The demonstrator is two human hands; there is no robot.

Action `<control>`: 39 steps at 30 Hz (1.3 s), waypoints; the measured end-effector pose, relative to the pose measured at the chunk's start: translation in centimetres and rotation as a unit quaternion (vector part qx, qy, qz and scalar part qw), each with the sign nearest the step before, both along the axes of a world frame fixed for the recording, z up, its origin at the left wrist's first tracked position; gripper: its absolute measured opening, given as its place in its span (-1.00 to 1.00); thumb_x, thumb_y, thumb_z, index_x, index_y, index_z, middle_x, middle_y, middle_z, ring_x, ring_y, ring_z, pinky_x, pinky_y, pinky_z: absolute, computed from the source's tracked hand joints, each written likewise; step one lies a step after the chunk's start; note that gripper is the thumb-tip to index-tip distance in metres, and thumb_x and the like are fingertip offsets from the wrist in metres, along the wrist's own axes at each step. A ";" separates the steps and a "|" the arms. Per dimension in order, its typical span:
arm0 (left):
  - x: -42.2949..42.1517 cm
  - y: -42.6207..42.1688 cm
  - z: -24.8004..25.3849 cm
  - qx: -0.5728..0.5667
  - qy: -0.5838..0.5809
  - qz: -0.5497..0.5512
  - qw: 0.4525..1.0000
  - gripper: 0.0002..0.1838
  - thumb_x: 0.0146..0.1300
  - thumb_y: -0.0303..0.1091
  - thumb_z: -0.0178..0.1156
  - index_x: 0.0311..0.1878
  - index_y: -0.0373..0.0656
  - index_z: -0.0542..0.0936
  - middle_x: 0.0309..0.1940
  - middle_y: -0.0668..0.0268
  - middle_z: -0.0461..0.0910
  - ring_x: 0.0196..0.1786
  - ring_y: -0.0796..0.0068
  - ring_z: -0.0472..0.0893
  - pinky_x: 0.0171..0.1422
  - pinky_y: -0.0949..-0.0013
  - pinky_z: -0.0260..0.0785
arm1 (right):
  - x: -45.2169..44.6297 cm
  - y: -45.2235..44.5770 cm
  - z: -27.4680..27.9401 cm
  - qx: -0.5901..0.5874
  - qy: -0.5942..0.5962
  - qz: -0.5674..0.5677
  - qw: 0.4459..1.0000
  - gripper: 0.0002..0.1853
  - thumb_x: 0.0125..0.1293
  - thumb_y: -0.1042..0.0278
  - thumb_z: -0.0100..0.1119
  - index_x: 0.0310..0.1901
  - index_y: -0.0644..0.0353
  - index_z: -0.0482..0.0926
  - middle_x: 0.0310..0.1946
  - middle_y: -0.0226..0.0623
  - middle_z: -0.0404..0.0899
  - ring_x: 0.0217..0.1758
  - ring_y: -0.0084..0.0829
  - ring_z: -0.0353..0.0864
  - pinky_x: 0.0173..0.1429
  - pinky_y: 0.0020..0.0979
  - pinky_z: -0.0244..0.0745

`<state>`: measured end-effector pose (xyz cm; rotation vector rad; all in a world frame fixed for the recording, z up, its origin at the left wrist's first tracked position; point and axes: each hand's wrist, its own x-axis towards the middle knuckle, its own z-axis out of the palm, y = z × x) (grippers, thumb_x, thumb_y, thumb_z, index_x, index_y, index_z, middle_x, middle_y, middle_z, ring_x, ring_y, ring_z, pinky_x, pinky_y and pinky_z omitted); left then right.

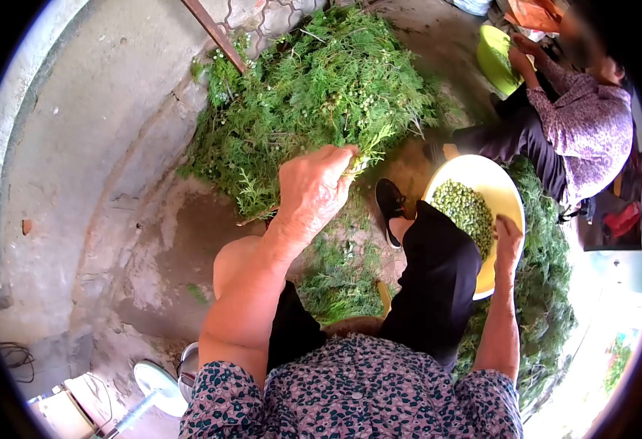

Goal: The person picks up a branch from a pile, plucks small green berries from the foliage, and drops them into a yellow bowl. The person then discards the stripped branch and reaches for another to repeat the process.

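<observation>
A green sprig [371, 150] is pinched in my left hand [315, 183], which is held out in front of a large heap of leafy green branches [328, 88]. At the right, a yellow basin [502, 196] holds many small green berries [461, 208] and rests beside my right knee. My right hand [508, 238] is inside the basin's near right edge, by the berries, with its fingers bent together. Whether anything is between those fingers is too small to tell.
Another person [591, 124] sits at the upper right with both hands at a green basin [495, 58]. More cut branches [548, 293] lie right of my leg. A concrete wall [80, 146] curves along the left, and a round metal stand [159, 388] is at the lower left.
</observation>
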<state>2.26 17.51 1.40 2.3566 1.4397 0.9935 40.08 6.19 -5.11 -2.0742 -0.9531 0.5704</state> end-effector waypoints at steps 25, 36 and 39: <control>1.9 -14.8 1.6 -0.049 0.038 -0.039 0.997 -0.85 -0.18 -0.45 0.24 -0.46 -0.17 0.52 -0.53 0.27 0.54 -0.48 0.22 0.56 -0.45 0.25 0.39 | -21.2 -5.4 8.9 0.200 0.131 0.346 0.907 -0.78 0.03 0.57 0.25 -0.22 0.28 0.60 -0.34 -0.26 0.51 -0.27 -0.47 0.50 -0.24 -0.53 0.43; 1.7 -16.4 2.1 -0.060 0.028 -0.026 0.997 -0.82 -0.20 -0.46 0.22 -0.41 -0.17 0.51 -0.49 0.25 0.54 -0.45 0.19 0.56 -0.43 0.24 0.40 | -21.5 -6.8 9.4 0.234 0.074 0.362 0.899 -0.73 -0.03 0.58 0.28 -0.22 0.23 0.60 -0.36 -0.23 0.54 -0.29 -0.34 0.54 -0.23 -0.45 0.45; 1.8 -16.3 2.2 -0.060 0.059 -0.025 0.996 -0.82 -0.19 -0.45 0.22 -0.41 -0.17 0.52 -0.49 0.25 0.55 -0.45 0.19 0.57 -0.42 0.24 0.40 | -21.5 -6.9 9.4 0.221 0.066 0.365 0.902 -0.76 -0.01 0.54 0.29 -0.22 0.27 0.60 -0.36 -0.26 0.53 -0.29 -0.40 0.50 -0.21 -0.47 0.41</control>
